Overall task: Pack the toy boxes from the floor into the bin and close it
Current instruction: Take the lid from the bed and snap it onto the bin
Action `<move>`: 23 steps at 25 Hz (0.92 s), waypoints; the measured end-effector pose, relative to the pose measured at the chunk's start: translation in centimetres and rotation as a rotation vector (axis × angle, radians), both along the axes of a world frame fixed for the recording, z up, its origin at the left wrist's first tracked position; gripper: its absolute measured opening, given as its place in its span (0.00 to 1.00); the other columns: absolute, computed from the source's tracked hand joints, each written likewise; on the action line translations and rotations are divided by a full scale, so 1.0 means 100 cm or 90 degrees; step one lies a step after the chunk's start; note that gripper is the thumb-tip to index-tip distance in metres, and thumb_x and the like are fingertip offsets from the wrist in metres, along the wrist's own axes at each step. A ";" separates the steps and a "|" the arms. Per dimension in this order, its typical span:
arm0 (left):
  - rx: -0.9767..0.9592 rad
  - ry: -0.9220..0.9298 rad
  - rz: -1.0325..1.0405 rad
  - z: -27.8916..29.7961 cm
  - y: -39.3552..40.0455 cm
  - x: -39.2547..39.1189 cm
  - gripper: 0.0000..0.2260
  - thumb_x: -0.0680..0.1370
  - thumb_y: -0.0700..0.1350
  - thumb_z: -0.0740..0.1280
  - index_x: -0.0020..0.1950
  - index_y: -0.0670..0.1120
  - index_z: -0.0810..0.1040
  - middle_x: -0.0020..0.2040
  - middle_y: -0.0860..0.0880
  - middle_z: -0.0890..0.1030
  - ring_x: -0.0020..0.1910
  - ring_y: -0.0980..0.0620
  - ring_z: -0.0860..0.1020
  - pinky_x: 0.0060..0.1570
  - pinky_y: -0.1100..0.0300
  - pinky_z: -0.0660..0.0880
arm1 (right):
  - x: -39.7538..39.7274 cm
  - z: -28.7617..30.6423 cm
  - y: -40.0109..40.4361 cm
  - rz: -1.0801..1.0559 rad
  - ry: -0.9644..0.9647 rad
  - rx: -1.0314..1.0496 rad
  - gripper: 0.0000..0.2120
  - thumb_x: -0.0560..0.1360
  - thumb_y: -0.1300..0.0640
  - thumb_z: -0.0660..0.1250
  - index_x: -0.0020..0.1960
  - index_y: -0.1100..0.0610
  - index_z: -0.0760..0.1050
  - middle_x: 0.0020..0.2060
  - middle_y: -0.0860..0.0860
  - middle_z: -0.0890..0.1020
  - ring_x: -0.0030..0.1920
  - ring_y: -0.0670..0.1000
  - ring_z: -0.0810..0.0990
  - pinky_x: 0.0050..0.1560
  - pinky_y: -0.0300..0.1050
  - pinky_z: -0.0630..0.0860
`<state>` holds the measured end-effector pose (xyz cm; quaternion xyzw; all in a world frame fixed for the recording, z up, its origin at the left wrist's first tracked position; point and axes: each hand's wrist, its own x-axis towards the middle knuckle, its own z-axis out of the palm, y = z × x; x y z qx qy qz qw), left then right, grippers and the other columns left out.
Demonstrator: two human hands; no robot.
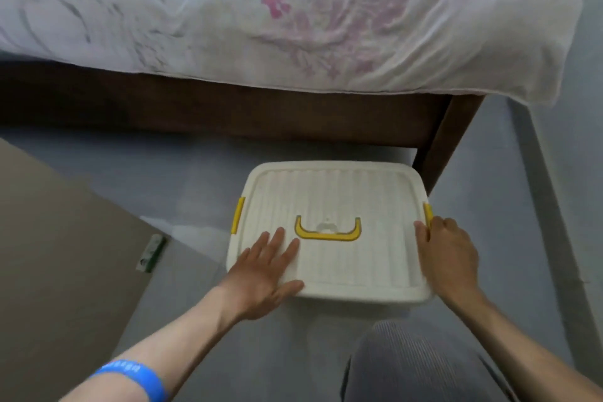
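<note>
A white plastic bin stands on the grey floor with its ribbed lid on top. A yellow handle lies flat in the lid's middle. One yellow latch sits on the left edge, another latch on the right edge. My left hand lies flat, fingers spread, on the lid's near left corner. My right hand rests on the right edge, its fingers touching the right latch. No toy boxes are visible; the bin's inside is hidden.
A bed with a dark wooden frame and a white flowered sheet stands just behind the bin. A beige board lies at the left, with a small green and white packet beside it. My knee is at the bottom.
</note>
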<state>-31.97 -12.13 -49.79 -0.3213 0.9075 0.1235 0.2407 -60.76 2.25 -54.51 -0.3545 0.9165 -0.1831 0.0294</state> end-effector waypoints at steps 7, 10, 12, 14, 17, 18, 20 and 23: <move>-0.013 0.005 -0.266 0.030 -0.083 0.022 0.38 0.76 0.60 0.67 0.80 0.62 0.48 0.80 0.61 0.48 0.78 0.56 0.54 0.73 0.59 0.59 | 0.010 0.001 -0.004 -0.037 0.018 0.054 0.18 0.82 0.50 0.55 0.62 0.63 0.72 0.46 0.57 0.75 0.31 0.54 0.66 0.29 0.45 0.59; 0.025 0.177 -0.136 0.004 -0.074 0.054 0.32 0.76 0.62 0.67 0.77 0.65 0.57 0.78 0.67 0.49 0.77 0.62 0.53 0.72 0.62 0.56 | 0.027 -0.007 0.037 0.050 -0.054 -0.025 0.24 0.81 0.44 0.55 0.75 0.50 0.60 0.57 0.47 0.71 0.42 0.50 0.73 0.38 0.42 0.69; -0.015 0.356 0.065 -0.017 -0.051 0.082 0.28 0.77 0.59 0.67 0.75 0.58 0.65 0.77 0.59 0.60 0.75 0.55 0.61 0.69 0.55 0.62 | 0.055 -0.022 0.079 0.071 -0.044 -0.084 0.24 0.80 0.43 0.54 0.75 0.49 0.63 0.66 0.46 0.71 0.58 0.51 0.74 0.55 0.46 0.72; -0.158 0.473 0.018 -0.031 -0.022 0.106 0.18 0.79 0.52 0.64 0.68 0.50 0.74 0.69 0.46 0.75 0.66 0.43 0.74 0.64 0.50 0.68 | 0.083 -0.040 0.102 0.118 0.081 -0.126 0.23 0.79 0.51 0.57 0.73 0.56 0.71 0.71 0.53 0.72 0.65 0.57 0.73 0.62 0.50 0.71; -0.272 0.379 -0.298 -0.057 0.006 0.118 0.20 0.78 0.51 0.61 0.68 0.47 0.73 0.66 0.40 0.79 0.63 0.38 0.78 0.66 0.47 0.64 | 0.086 -0.059 0.102 0.188 0.257 -0.118 0.20 0.77 0.61 0.61 0.67 0.66 0.75 0.67 0.61 0.76 0.59 0.65 0.75 0.60 0.57 0.72; -0.270 0.342 -0.326 -0.062 0.002 0.119 0.23 0.76 0.52 0.61 0.69 0.46 0.71 0.68 0.41 0.77 0.65 0.38 0.76 0.67 0.47 0.62 | 0.080 -0.059 0.095 0.196 0.288 -0.120 0.19 0.77 0.62 0.63 0.66 0.65 0.77 0.66 0.60 0.78 0.55 0.65 0.75 0.56 0.58 0.75; -0.238 0.296 -0.325 -0.064 -0.013 0.111 0.30 0.72 0.52 0.64 0.73 0.44 0.68 0.72 0.41 0.71 0.71 0.38 0.70 0.68 0.47 0.60 | 0.064 -0.055 0.079 0.185 0.325 -0.114 0.17 0.76 0.61 0.66 0.63 0.62 0.80 0.62 0.56 0.82 0.50 0.62 0.77 0.46 0.57 0.80; -0.227 0.265 -0.314 -0.060 -0.046 0.091 0.37 0.70 0.50 0.68 0.77 0.42 0.64 0.78 0.42 0.63 0.76 0.40 0.61 0.68 0.47 0.60 | 0.039 -0.035 0.028 0.147 0.324 -0.087 0.09 0.76 0.61 0.71 0.55 0.61 0.84 0.52 0.57 0.85 0.42 0.61 0.81 0.33 0.52 0.80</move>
